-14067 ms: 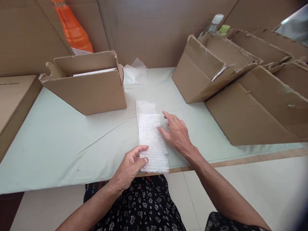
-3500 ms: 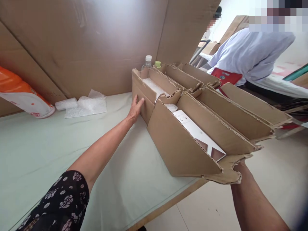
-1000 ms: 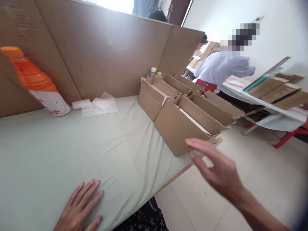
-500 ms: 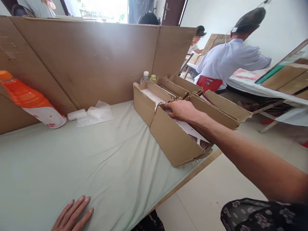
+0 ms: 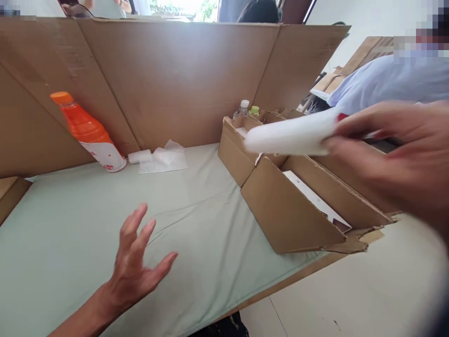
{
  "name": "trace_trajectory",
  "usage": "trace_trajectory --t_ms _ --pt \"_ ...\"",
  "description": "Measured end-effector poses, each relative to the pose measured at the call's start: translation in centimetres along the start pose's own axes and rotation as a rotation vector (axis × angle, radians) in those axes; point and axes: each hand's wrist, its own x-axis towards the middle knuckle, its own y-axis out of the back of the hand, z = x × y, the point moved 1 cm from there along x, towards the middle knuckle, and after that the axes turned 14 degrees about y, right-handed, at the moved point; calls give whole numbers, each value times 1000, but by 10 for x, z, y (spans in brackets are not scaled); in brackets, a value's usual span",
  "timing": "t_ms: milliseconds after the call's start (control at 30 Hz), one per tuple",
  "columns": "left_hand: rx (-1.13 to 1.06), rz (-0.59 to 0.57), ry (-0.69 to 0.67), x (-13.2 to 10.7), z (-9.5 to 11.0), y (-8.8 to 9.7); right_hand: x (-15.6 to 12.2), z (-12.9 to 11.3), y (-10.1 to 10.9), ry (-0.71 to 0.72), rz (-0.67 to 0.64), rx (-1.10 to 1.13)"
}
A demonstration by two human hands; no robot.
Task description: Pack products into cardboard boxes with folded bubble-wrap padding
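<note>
My right hand (image 5: 382,145), smeared by motion, pinches one end of a long white roll (image 5: 291,135) between thumb and fingers. The roll is held in the air above the cardboard bins, and its exact make is blurred. Below it stands the front cardboard bin (image 5: 291,215), with a white card-like sheet (image 5: 312,194) inside. Over the green cloth (image 5: 196,210), my left hand (image 5: 140,257) is raised with its fingers spread and holds nothing.
An orange bottle (image 5: 93,135) leans by the cardboard partition (image 5: 182,79). Bubble wrap (image 5: 166,158) lies beside it. Two capped bottles, one with a white cap (image 5: 244,104), stand behind the bins. A person in a light shirt (image 5: 386,77) is at the right.
My right hand has come up out of the front bin with the white roll. My left hand has lifted off the cloth and moved forward. The view has swung left.
</note>
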Motion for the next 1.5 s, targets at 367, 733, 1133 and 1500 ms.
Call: trace_trajectory --t_ms 367,733,1133,1500 --pt "230 102 159 127 -88 -37 52 -26 -78 47 -377 409" --pt "141 -200 277 96 -100 -162 108 52 -203 -6 -791 13" --pt "-3 -191 201 81 -97 -187 199 -61 -145 84 -406 152" --pt "3 -195 189 78 -98 -190 150 97 -164 -169 -556 72"
